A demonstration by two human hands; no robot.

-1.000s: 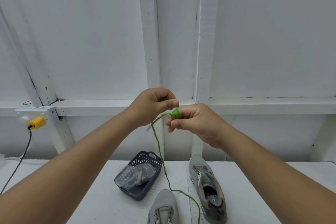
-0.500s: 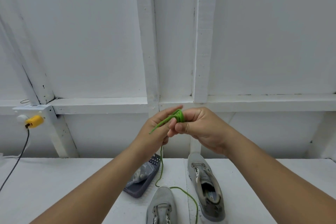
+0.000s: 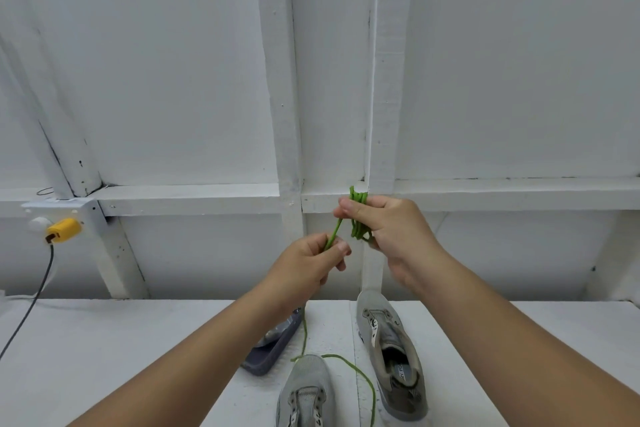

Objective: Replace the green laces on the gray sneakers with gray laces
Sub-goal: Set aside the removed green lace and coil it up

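Near edge of tabletop, left of centre: I see a dark blue perforated plastic basket (image 3: 273, 352), mostly hidden behind my left forearm.
Basket contents: a clear plastic bag (image 3: 277, 331) shows at the rim; I cannot tell what is in it.
Writing: the insole of the right-hand gray mesh sneaker (image 3: 393, 355) carries dark print, partly cut off; I can read only "FO".
Right-hand sneaker: lies on the white tabletop (image 3: 121, 340), eyelets bare, tongue loose.
Left-hand gray mesh sneaker (image 3: 306, 390): toe towards the wall, just beside the basket, cut off by the bottom edge of view.
Green round shoelace (image 3: 358, 215): wound in several loops around the fingers of my right hand, held above the tabletop in front of the white wooden wall (image 3: 173, 62); one strand slants down to my left hand, and a long tail drops past the basket and curves over the tabletop between the two sneakers.
Right hand (image 3: 388, 232): fingers curled, holding the coil, thumb pressed on the loops.
Left hand (image 3: 313, 265): thumb and fingers pinch the free strand just below the coil.
Far left on the wall: a yellow plug (image 3: 64, 229) in a white socket, its dark cable (image 3: 31, 302) running down.
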